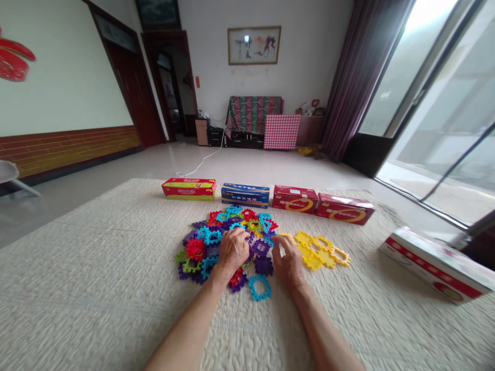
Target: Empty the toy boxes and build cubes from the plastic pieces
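A heap of plastic interlocking building pieces point(196, 249) in purple, blue, red and green lies on the quilted mat. My left hand point(234, 248) is over the middle of it, fingers curled down among the pieces; their tips and anything in them are hidden. At the heap's right edge, my right hand point(290, 262) has its thumb and index finger apart, close to a purple square piece point(264, 265). To its right lies a separate group of yellow pieces point(327, 257). One light-blue frame piece point(259, 287) lies flat between my forearms, at the near edge of the heap.
Behind the heap stand a red-and-yellow box point(189, 189), a blue box point(245, 196) and two dark red boxes point(295, 199). A white-and-red box point(436, 263) sits at the right. The quilted mat point(96, 288) covers the surface; a white cable point(201, 164) crosses the floor beyond.
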{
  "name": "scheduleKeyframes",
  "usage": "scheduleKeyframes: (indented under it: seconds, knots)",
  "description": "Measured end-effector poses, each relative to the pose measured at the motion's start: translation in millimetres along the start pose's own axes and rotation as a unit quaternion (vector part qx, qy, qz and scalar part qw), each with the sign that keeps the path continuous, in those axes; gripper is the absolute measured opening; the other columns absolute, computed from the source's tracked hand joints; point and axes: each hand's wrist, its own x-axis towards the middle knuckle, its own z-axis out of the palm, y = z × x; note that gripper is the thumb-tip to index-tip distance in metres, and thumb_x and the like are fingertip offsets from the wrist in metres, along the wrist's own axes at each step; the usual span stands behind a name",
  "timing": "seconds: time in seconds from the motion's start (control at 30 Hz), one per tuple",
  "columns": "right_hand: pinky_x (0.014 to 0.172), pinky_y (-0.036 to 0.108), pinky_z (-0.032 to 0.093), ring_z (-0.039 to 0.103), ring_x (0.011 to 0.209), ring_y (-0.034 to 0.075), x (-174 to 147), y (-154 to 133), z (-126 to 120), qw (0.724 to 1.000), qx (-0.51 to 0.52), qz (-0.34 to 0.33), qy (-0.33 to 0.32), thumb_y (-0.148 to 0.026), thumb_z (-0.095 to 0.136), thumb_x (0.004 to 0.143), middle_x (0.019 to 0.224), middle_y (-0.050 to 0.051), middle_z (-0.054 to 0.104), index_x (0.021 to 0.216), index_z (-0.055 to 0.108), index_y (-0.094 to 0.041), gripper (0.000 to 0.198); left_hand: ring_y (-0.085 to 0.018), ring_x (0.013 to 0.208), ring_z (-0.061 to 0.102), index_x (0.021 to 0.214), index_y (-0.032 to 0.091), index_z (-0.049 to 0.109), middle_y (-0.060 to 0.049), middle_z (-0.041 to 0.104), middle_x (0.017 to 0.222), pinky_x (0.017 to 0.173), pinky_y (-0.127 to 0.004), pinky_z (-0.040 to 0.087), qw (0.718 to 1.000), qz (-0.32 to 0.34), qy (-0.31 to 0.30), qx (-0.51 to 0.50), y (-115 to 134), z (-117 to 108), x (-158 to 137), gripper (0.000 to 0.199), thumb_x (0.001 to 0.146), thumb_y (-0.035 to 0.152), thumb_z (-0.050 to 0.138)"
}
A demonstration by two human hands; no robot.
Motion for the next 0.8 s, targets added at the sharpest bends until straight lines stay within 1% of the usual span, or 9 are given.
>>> scheduleKeyframes:
  seconds: [0.1, 0.2, 0.27, 0.33, 0.4, 0.47, 0.6, 0.67, 0.8]
  knots:
    - [0.079, 0.030, 0.050, 0.064, 0.087, 0.018, -3, -11, 3, 0.997, 0.036, 0.003, -0.073, -0.017, 0.048, 0.086, 0.094, 0.005, 0.068, 0.096, 0.062, -0.022, 0.017, -0.022, 0.098, 0.063, 0.092, 0.024, 0.069, -0.005, 0.071, 0.101, 0.093, -0.035, 0.045, 0.999, -0.007, 0.038, -0.011, -11, -9, 6, 0.032, 0.080, 0.006, 0.045]
    - [0.078, 0.030, 0.050, 0.064, 0.087, 0.019, -4, -17, 2, 0.991, 0.041, 0.014, -0.124, -0.021, 0.049, 0.088, 0.094, 0.005, 0.068, 0.096, 0.062, -0.022, 0.016, -0.021, 0.098, 0.063, 0.093, 0.019, 0.069, -0.007, 0.071, 0.100, 0.094, -0.034, 0.047, 0.997, -0.041, 0.068, -0.002, -32, -18, 10, 0.030, 0.079, 0.006, 0.045]
    - [0.077, 0.030, 0.049, 0.064, 0.085, 0.019, -4, -18, 1, 0.989, 0.036, 0.020, -0.145, -0.023, 0.049, 0.089, 0.092, 0.005, 0.068, 0.097, 0.063, -0.022, 0.016, -0.021, 0.099, 0.063, 0.096, 0.017, 0.069, -0.008, 0.070, 0.101, 0.094, -0.033, 0.047, 0.995, -0.067, 0.068, 0.010, -45, -21, 9, 0.031, 0.080, 0.007, 0.045]
    - [0.077, 0.030, 0.048, 0.063, 0.085, 0.019, -3, -19, 1, 0.987, 0.033, 0.025, -0.157, -0.024, 0.049, 0.089, 0.090, 0.005, 0.068, 0.096, 0.063, -0.022, 0.016, -0.020, 0.101, 0.063, 0.100, 0.017, 0.069, -0.008, 0.069, 0.103, 0.095, -0.032, 0.047, 0.996, -0.073, 0.048, 0.021, -52, -21, 8, 0.030, 0.081, 0.009, 0.046]
    - [0.079, 0.030, 0.048, 0.063, 0.086, 0.019, -3, -20, 1, 0.985, 0.032, 0.027, -0.170, -0.024, 0.050, 0.088, 0.090, 0.005, 0.068, 0.096, 0.063, -0.022, 0.015, -0.020, 0.104, 0.061, 0.104, 0.018, 0.068, -0.008, 0.068, 0.105, 0.097, -0.032, 0.046, 0.998, -0.057, 0.016, 0.029, -52, -17, 5, 0.028, 0.085, 0.015, 0.047]
    - [0.082, 0.032, 0.047, 0.062, 0.089, 0.020, -4, -20, 1, 0.982, 0.027, 0.025, -0.184, -0.023, 0.051, 0.088, 0.093, 0.004, 0.068, 0.097, 0.063, -0.023, 0.015, -0.022, 0.109, 0.059, 0.109, 0.020, 0.067, -0.008, 0.066, 0.111, 0.097, -0.034, 0.045, 0.998, -0.039, -0.014, 0.037, -45, -12, 2, 0.027, 0.088, 0.024, 0.050]
    - [0.087, 0.034, 0.045, 0.060, 0.095, 0.021, -4, -21, 3, 0.979, 0.004, 0.005, -0.203, -0.020, 0.050, 0.088, 0.099, 0.006, 0.067, 0.101, 0.062, -0.022, 0.018, -0.027, 0.120, 0.052, 0.123, 0.024, 0.061, -0.008, 0.058, 0.129, 0.100, -0.042, 0.041, 0.997, -0.030, -0.041, 0.061, -30, -7, -5, 0.040, 0.087, 0.041, 0.056]
    - [0.088, 0.034, 0.044, 0.059, 0.094, 0.020, -4, -21, 4, 0.978, -0.015, -0.007, -0.207, -0.019, 0.049, 0.088, 0.098, 0.006, 0.066, 0.099, 0.063, -0.021, 0.018, -0.028, 0.120, 0.051, 0.125, 0.025, 0.059, -0.008, 0.057, 0.131, 0.101, -0.044, 0.039, 0.996, -0.030, -0.049, 0.066, -26, -7, -7, 0.043, 0.085, 0.041, 0.060]
    - [0.089, 0.034, 0.044, 0.058, 0.094, 0.021, -5, -19, 8, 0.979, -0.049, -0.025, -0.198, -0.019, 0.050, 0.086, 0.097, 0.008, 0.066, 0.098, 0.063, -0.018, 0.017, -0.027, 0.114, 0.055, 0.120, 0.024, 0.063, -0.009, 0.058, 0.128, 0.099, -0.042, 0.039, 0.996, -0.039, -0.060, 0.053, -22, -12, -10, 0.038, 0.083, 0.032, 0.061]
